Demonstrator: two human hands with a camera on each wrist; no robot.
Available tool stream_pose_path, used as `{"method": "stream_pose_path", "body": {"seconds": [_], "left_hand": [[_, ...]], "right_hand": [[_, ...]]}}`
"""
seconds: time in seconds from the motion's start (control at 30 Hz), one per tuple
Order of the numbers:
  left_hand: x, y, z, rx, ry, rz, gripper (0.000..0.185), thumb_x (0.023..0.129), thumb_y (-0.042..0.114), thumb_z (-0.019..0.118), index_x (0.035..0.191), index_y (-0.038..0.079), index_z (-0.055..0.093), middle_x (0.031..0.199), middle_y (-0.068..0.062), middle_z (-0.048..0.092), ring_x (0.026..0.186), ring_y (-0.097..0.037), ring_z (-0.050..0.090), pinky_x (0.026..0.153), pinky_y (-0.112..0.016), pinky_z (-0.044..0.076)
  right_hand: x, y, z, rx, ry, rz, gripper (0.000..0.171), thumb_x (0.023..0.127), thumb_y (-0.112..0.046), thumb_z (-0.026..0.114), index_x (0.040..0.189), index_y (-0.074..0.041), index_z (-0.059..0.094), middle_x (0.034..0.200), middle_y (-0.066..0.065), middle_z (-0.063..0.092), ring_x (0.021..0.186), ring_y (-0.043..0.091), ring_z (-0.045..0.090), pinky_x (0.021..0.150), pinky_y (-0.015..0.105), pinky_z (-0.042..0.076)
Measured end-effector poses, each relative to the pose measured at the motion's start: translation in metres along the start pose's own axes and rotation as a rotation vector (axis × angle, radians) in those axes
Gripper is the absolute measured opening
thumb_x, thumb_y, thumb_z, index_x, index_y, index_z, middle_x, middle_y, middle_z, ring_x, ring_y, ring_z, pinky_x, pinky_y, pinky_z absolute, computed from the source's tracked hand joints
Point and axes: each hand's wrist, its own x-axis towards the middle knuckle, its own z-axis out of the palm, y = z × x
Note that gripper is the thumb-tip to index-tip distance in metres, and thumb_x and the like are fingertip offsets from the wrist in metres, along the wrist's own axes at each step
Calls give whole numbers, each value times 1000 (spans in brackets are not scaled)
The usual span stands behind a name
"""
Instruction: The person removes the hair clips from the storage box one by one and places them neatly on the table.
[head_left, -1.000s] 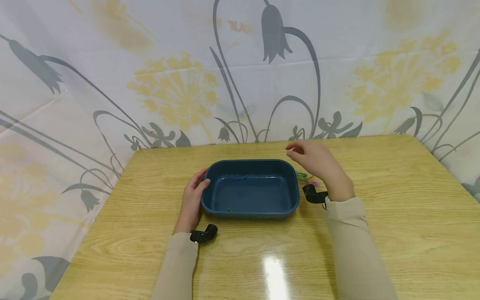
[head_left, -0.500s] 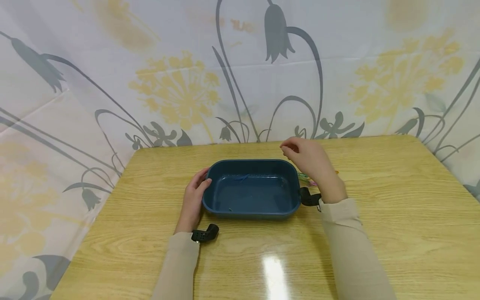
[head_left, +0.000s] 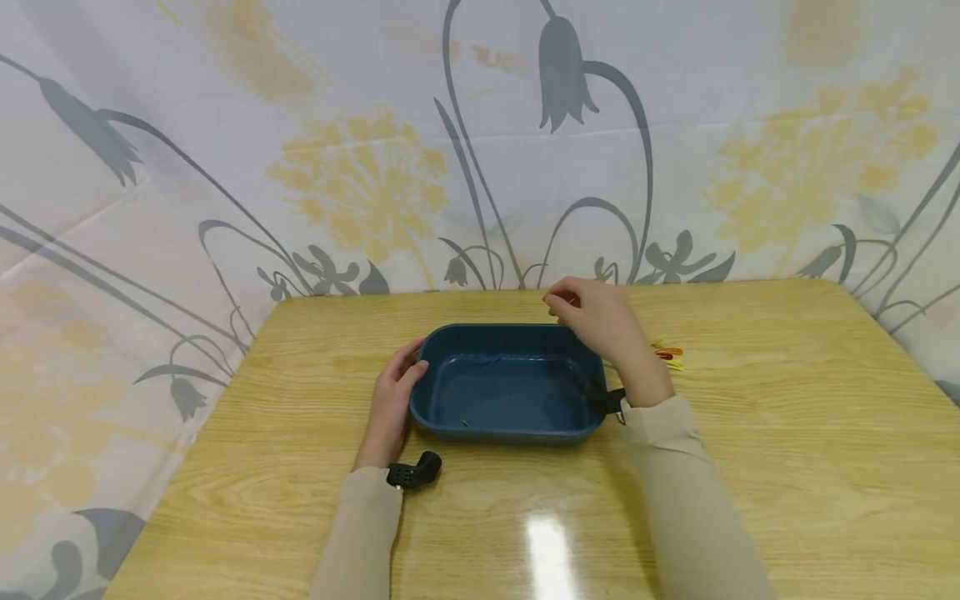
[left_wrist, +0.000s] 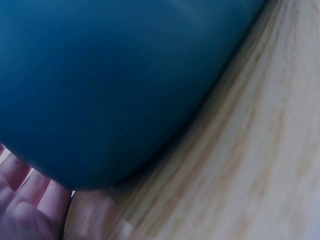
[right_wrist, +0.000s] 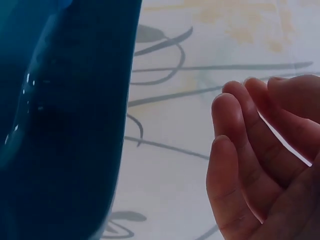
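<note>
A dark blue rectangular tub (head_left: 510,433) sits on the table. My left hand (head_left: 392,392) holds its left end, thumb at the rim and fingers along the outside wall; in the left wrist view those fingers (left_wrist: 32,187) lie beneath the tub's curved side. My right hand (head_left: 592,317) hovers over the tub's far right corner, fingers loosely bent and nothing visible in them. In the right wrist view the right thumb (right_wrist: 297,95) overlaps the index finger. A thin blue piece (head_left: 491,360) and a tiny green bit (head_left: 465,423) lie inside the tub.
Thin yellow, orange and red loops (head_left: 667,354) lie right of the tub, partly behind my right wrist. The wooden table (head_left: 787,433) ends at a flower-printed cloth (head_left: 495,167) at the back. Black wrist cameras are strapped to both wrists.
My right hand has moved left, from beside the tub to over its far right corner. More of the yellow and orange loops now shows. The left hand keeps its hold.
</note>
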Motion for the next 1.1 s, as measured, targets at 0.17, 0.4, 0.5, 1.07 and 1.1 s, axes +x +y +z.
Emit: {"method": "stream_pose_path", "body": {"seconds": [0.17, 0.4, 0.5, 1.07, 1.1], "left_hand": [[-1, 0, -2, 5, -1, 2, 38, 94, 20, 52, 132, 17, 48, 135, -2, 47, 124, -17, 42, 104, -35, 32], [4, -7, -3, -27, 2, 10, 36, 93, 21, 54, 129, 20, 51, 133, 0, 49, 123, -16, 43, 105, -36, 31], [10, -15, -4, -28, 3, 21, 35, 93, 22, 54, 128, 22, 52, 131, 1, 50, 121, -15, 44, 104, -35, 32], [14, -23, -6, -9, 25, 46, 34, 92, 24, 54, 126, 25, 54, 129, 4, 52, 120, -12, 46, 104, -34, 32], [15, -23, -6, -10, 26, 48, 34, 92, 25, 55, 126, 25, 54, 129, 4, 52, 120, -12, 46, 104, -35, 32]], "right_hand": [[6, -5, 10, 22, -52, -29, 24, 94, -32, 50, 107, -17, 63, 89, 3, 64, 79, 18, 59, 70, 34, 46], [11, -6, 24, 34, -163, -71, 21, 95, -29, 50, 101, -15, 64, 93, 6, 66, 84, 23, 62, 76, 36, 47], [13, -3, 31, 31, -220, -77, 24, 95, -28, 50, 103, -11, 65, 96, 7, 68, 86, 23, 62, 78, 37, 47], [15, 0, 51, -35, -472, -93, 35, 94, -24, 50, 124, -8, 57, 116, 7, 61, 102, 22, 58, 87, 40, 46], [15, -2, 52, -54, -476, -89, 35, 94, -24, 51, 124, -8, 57, 118, 8, 61, 104, 23, 57, 88, 41, 45]]}}
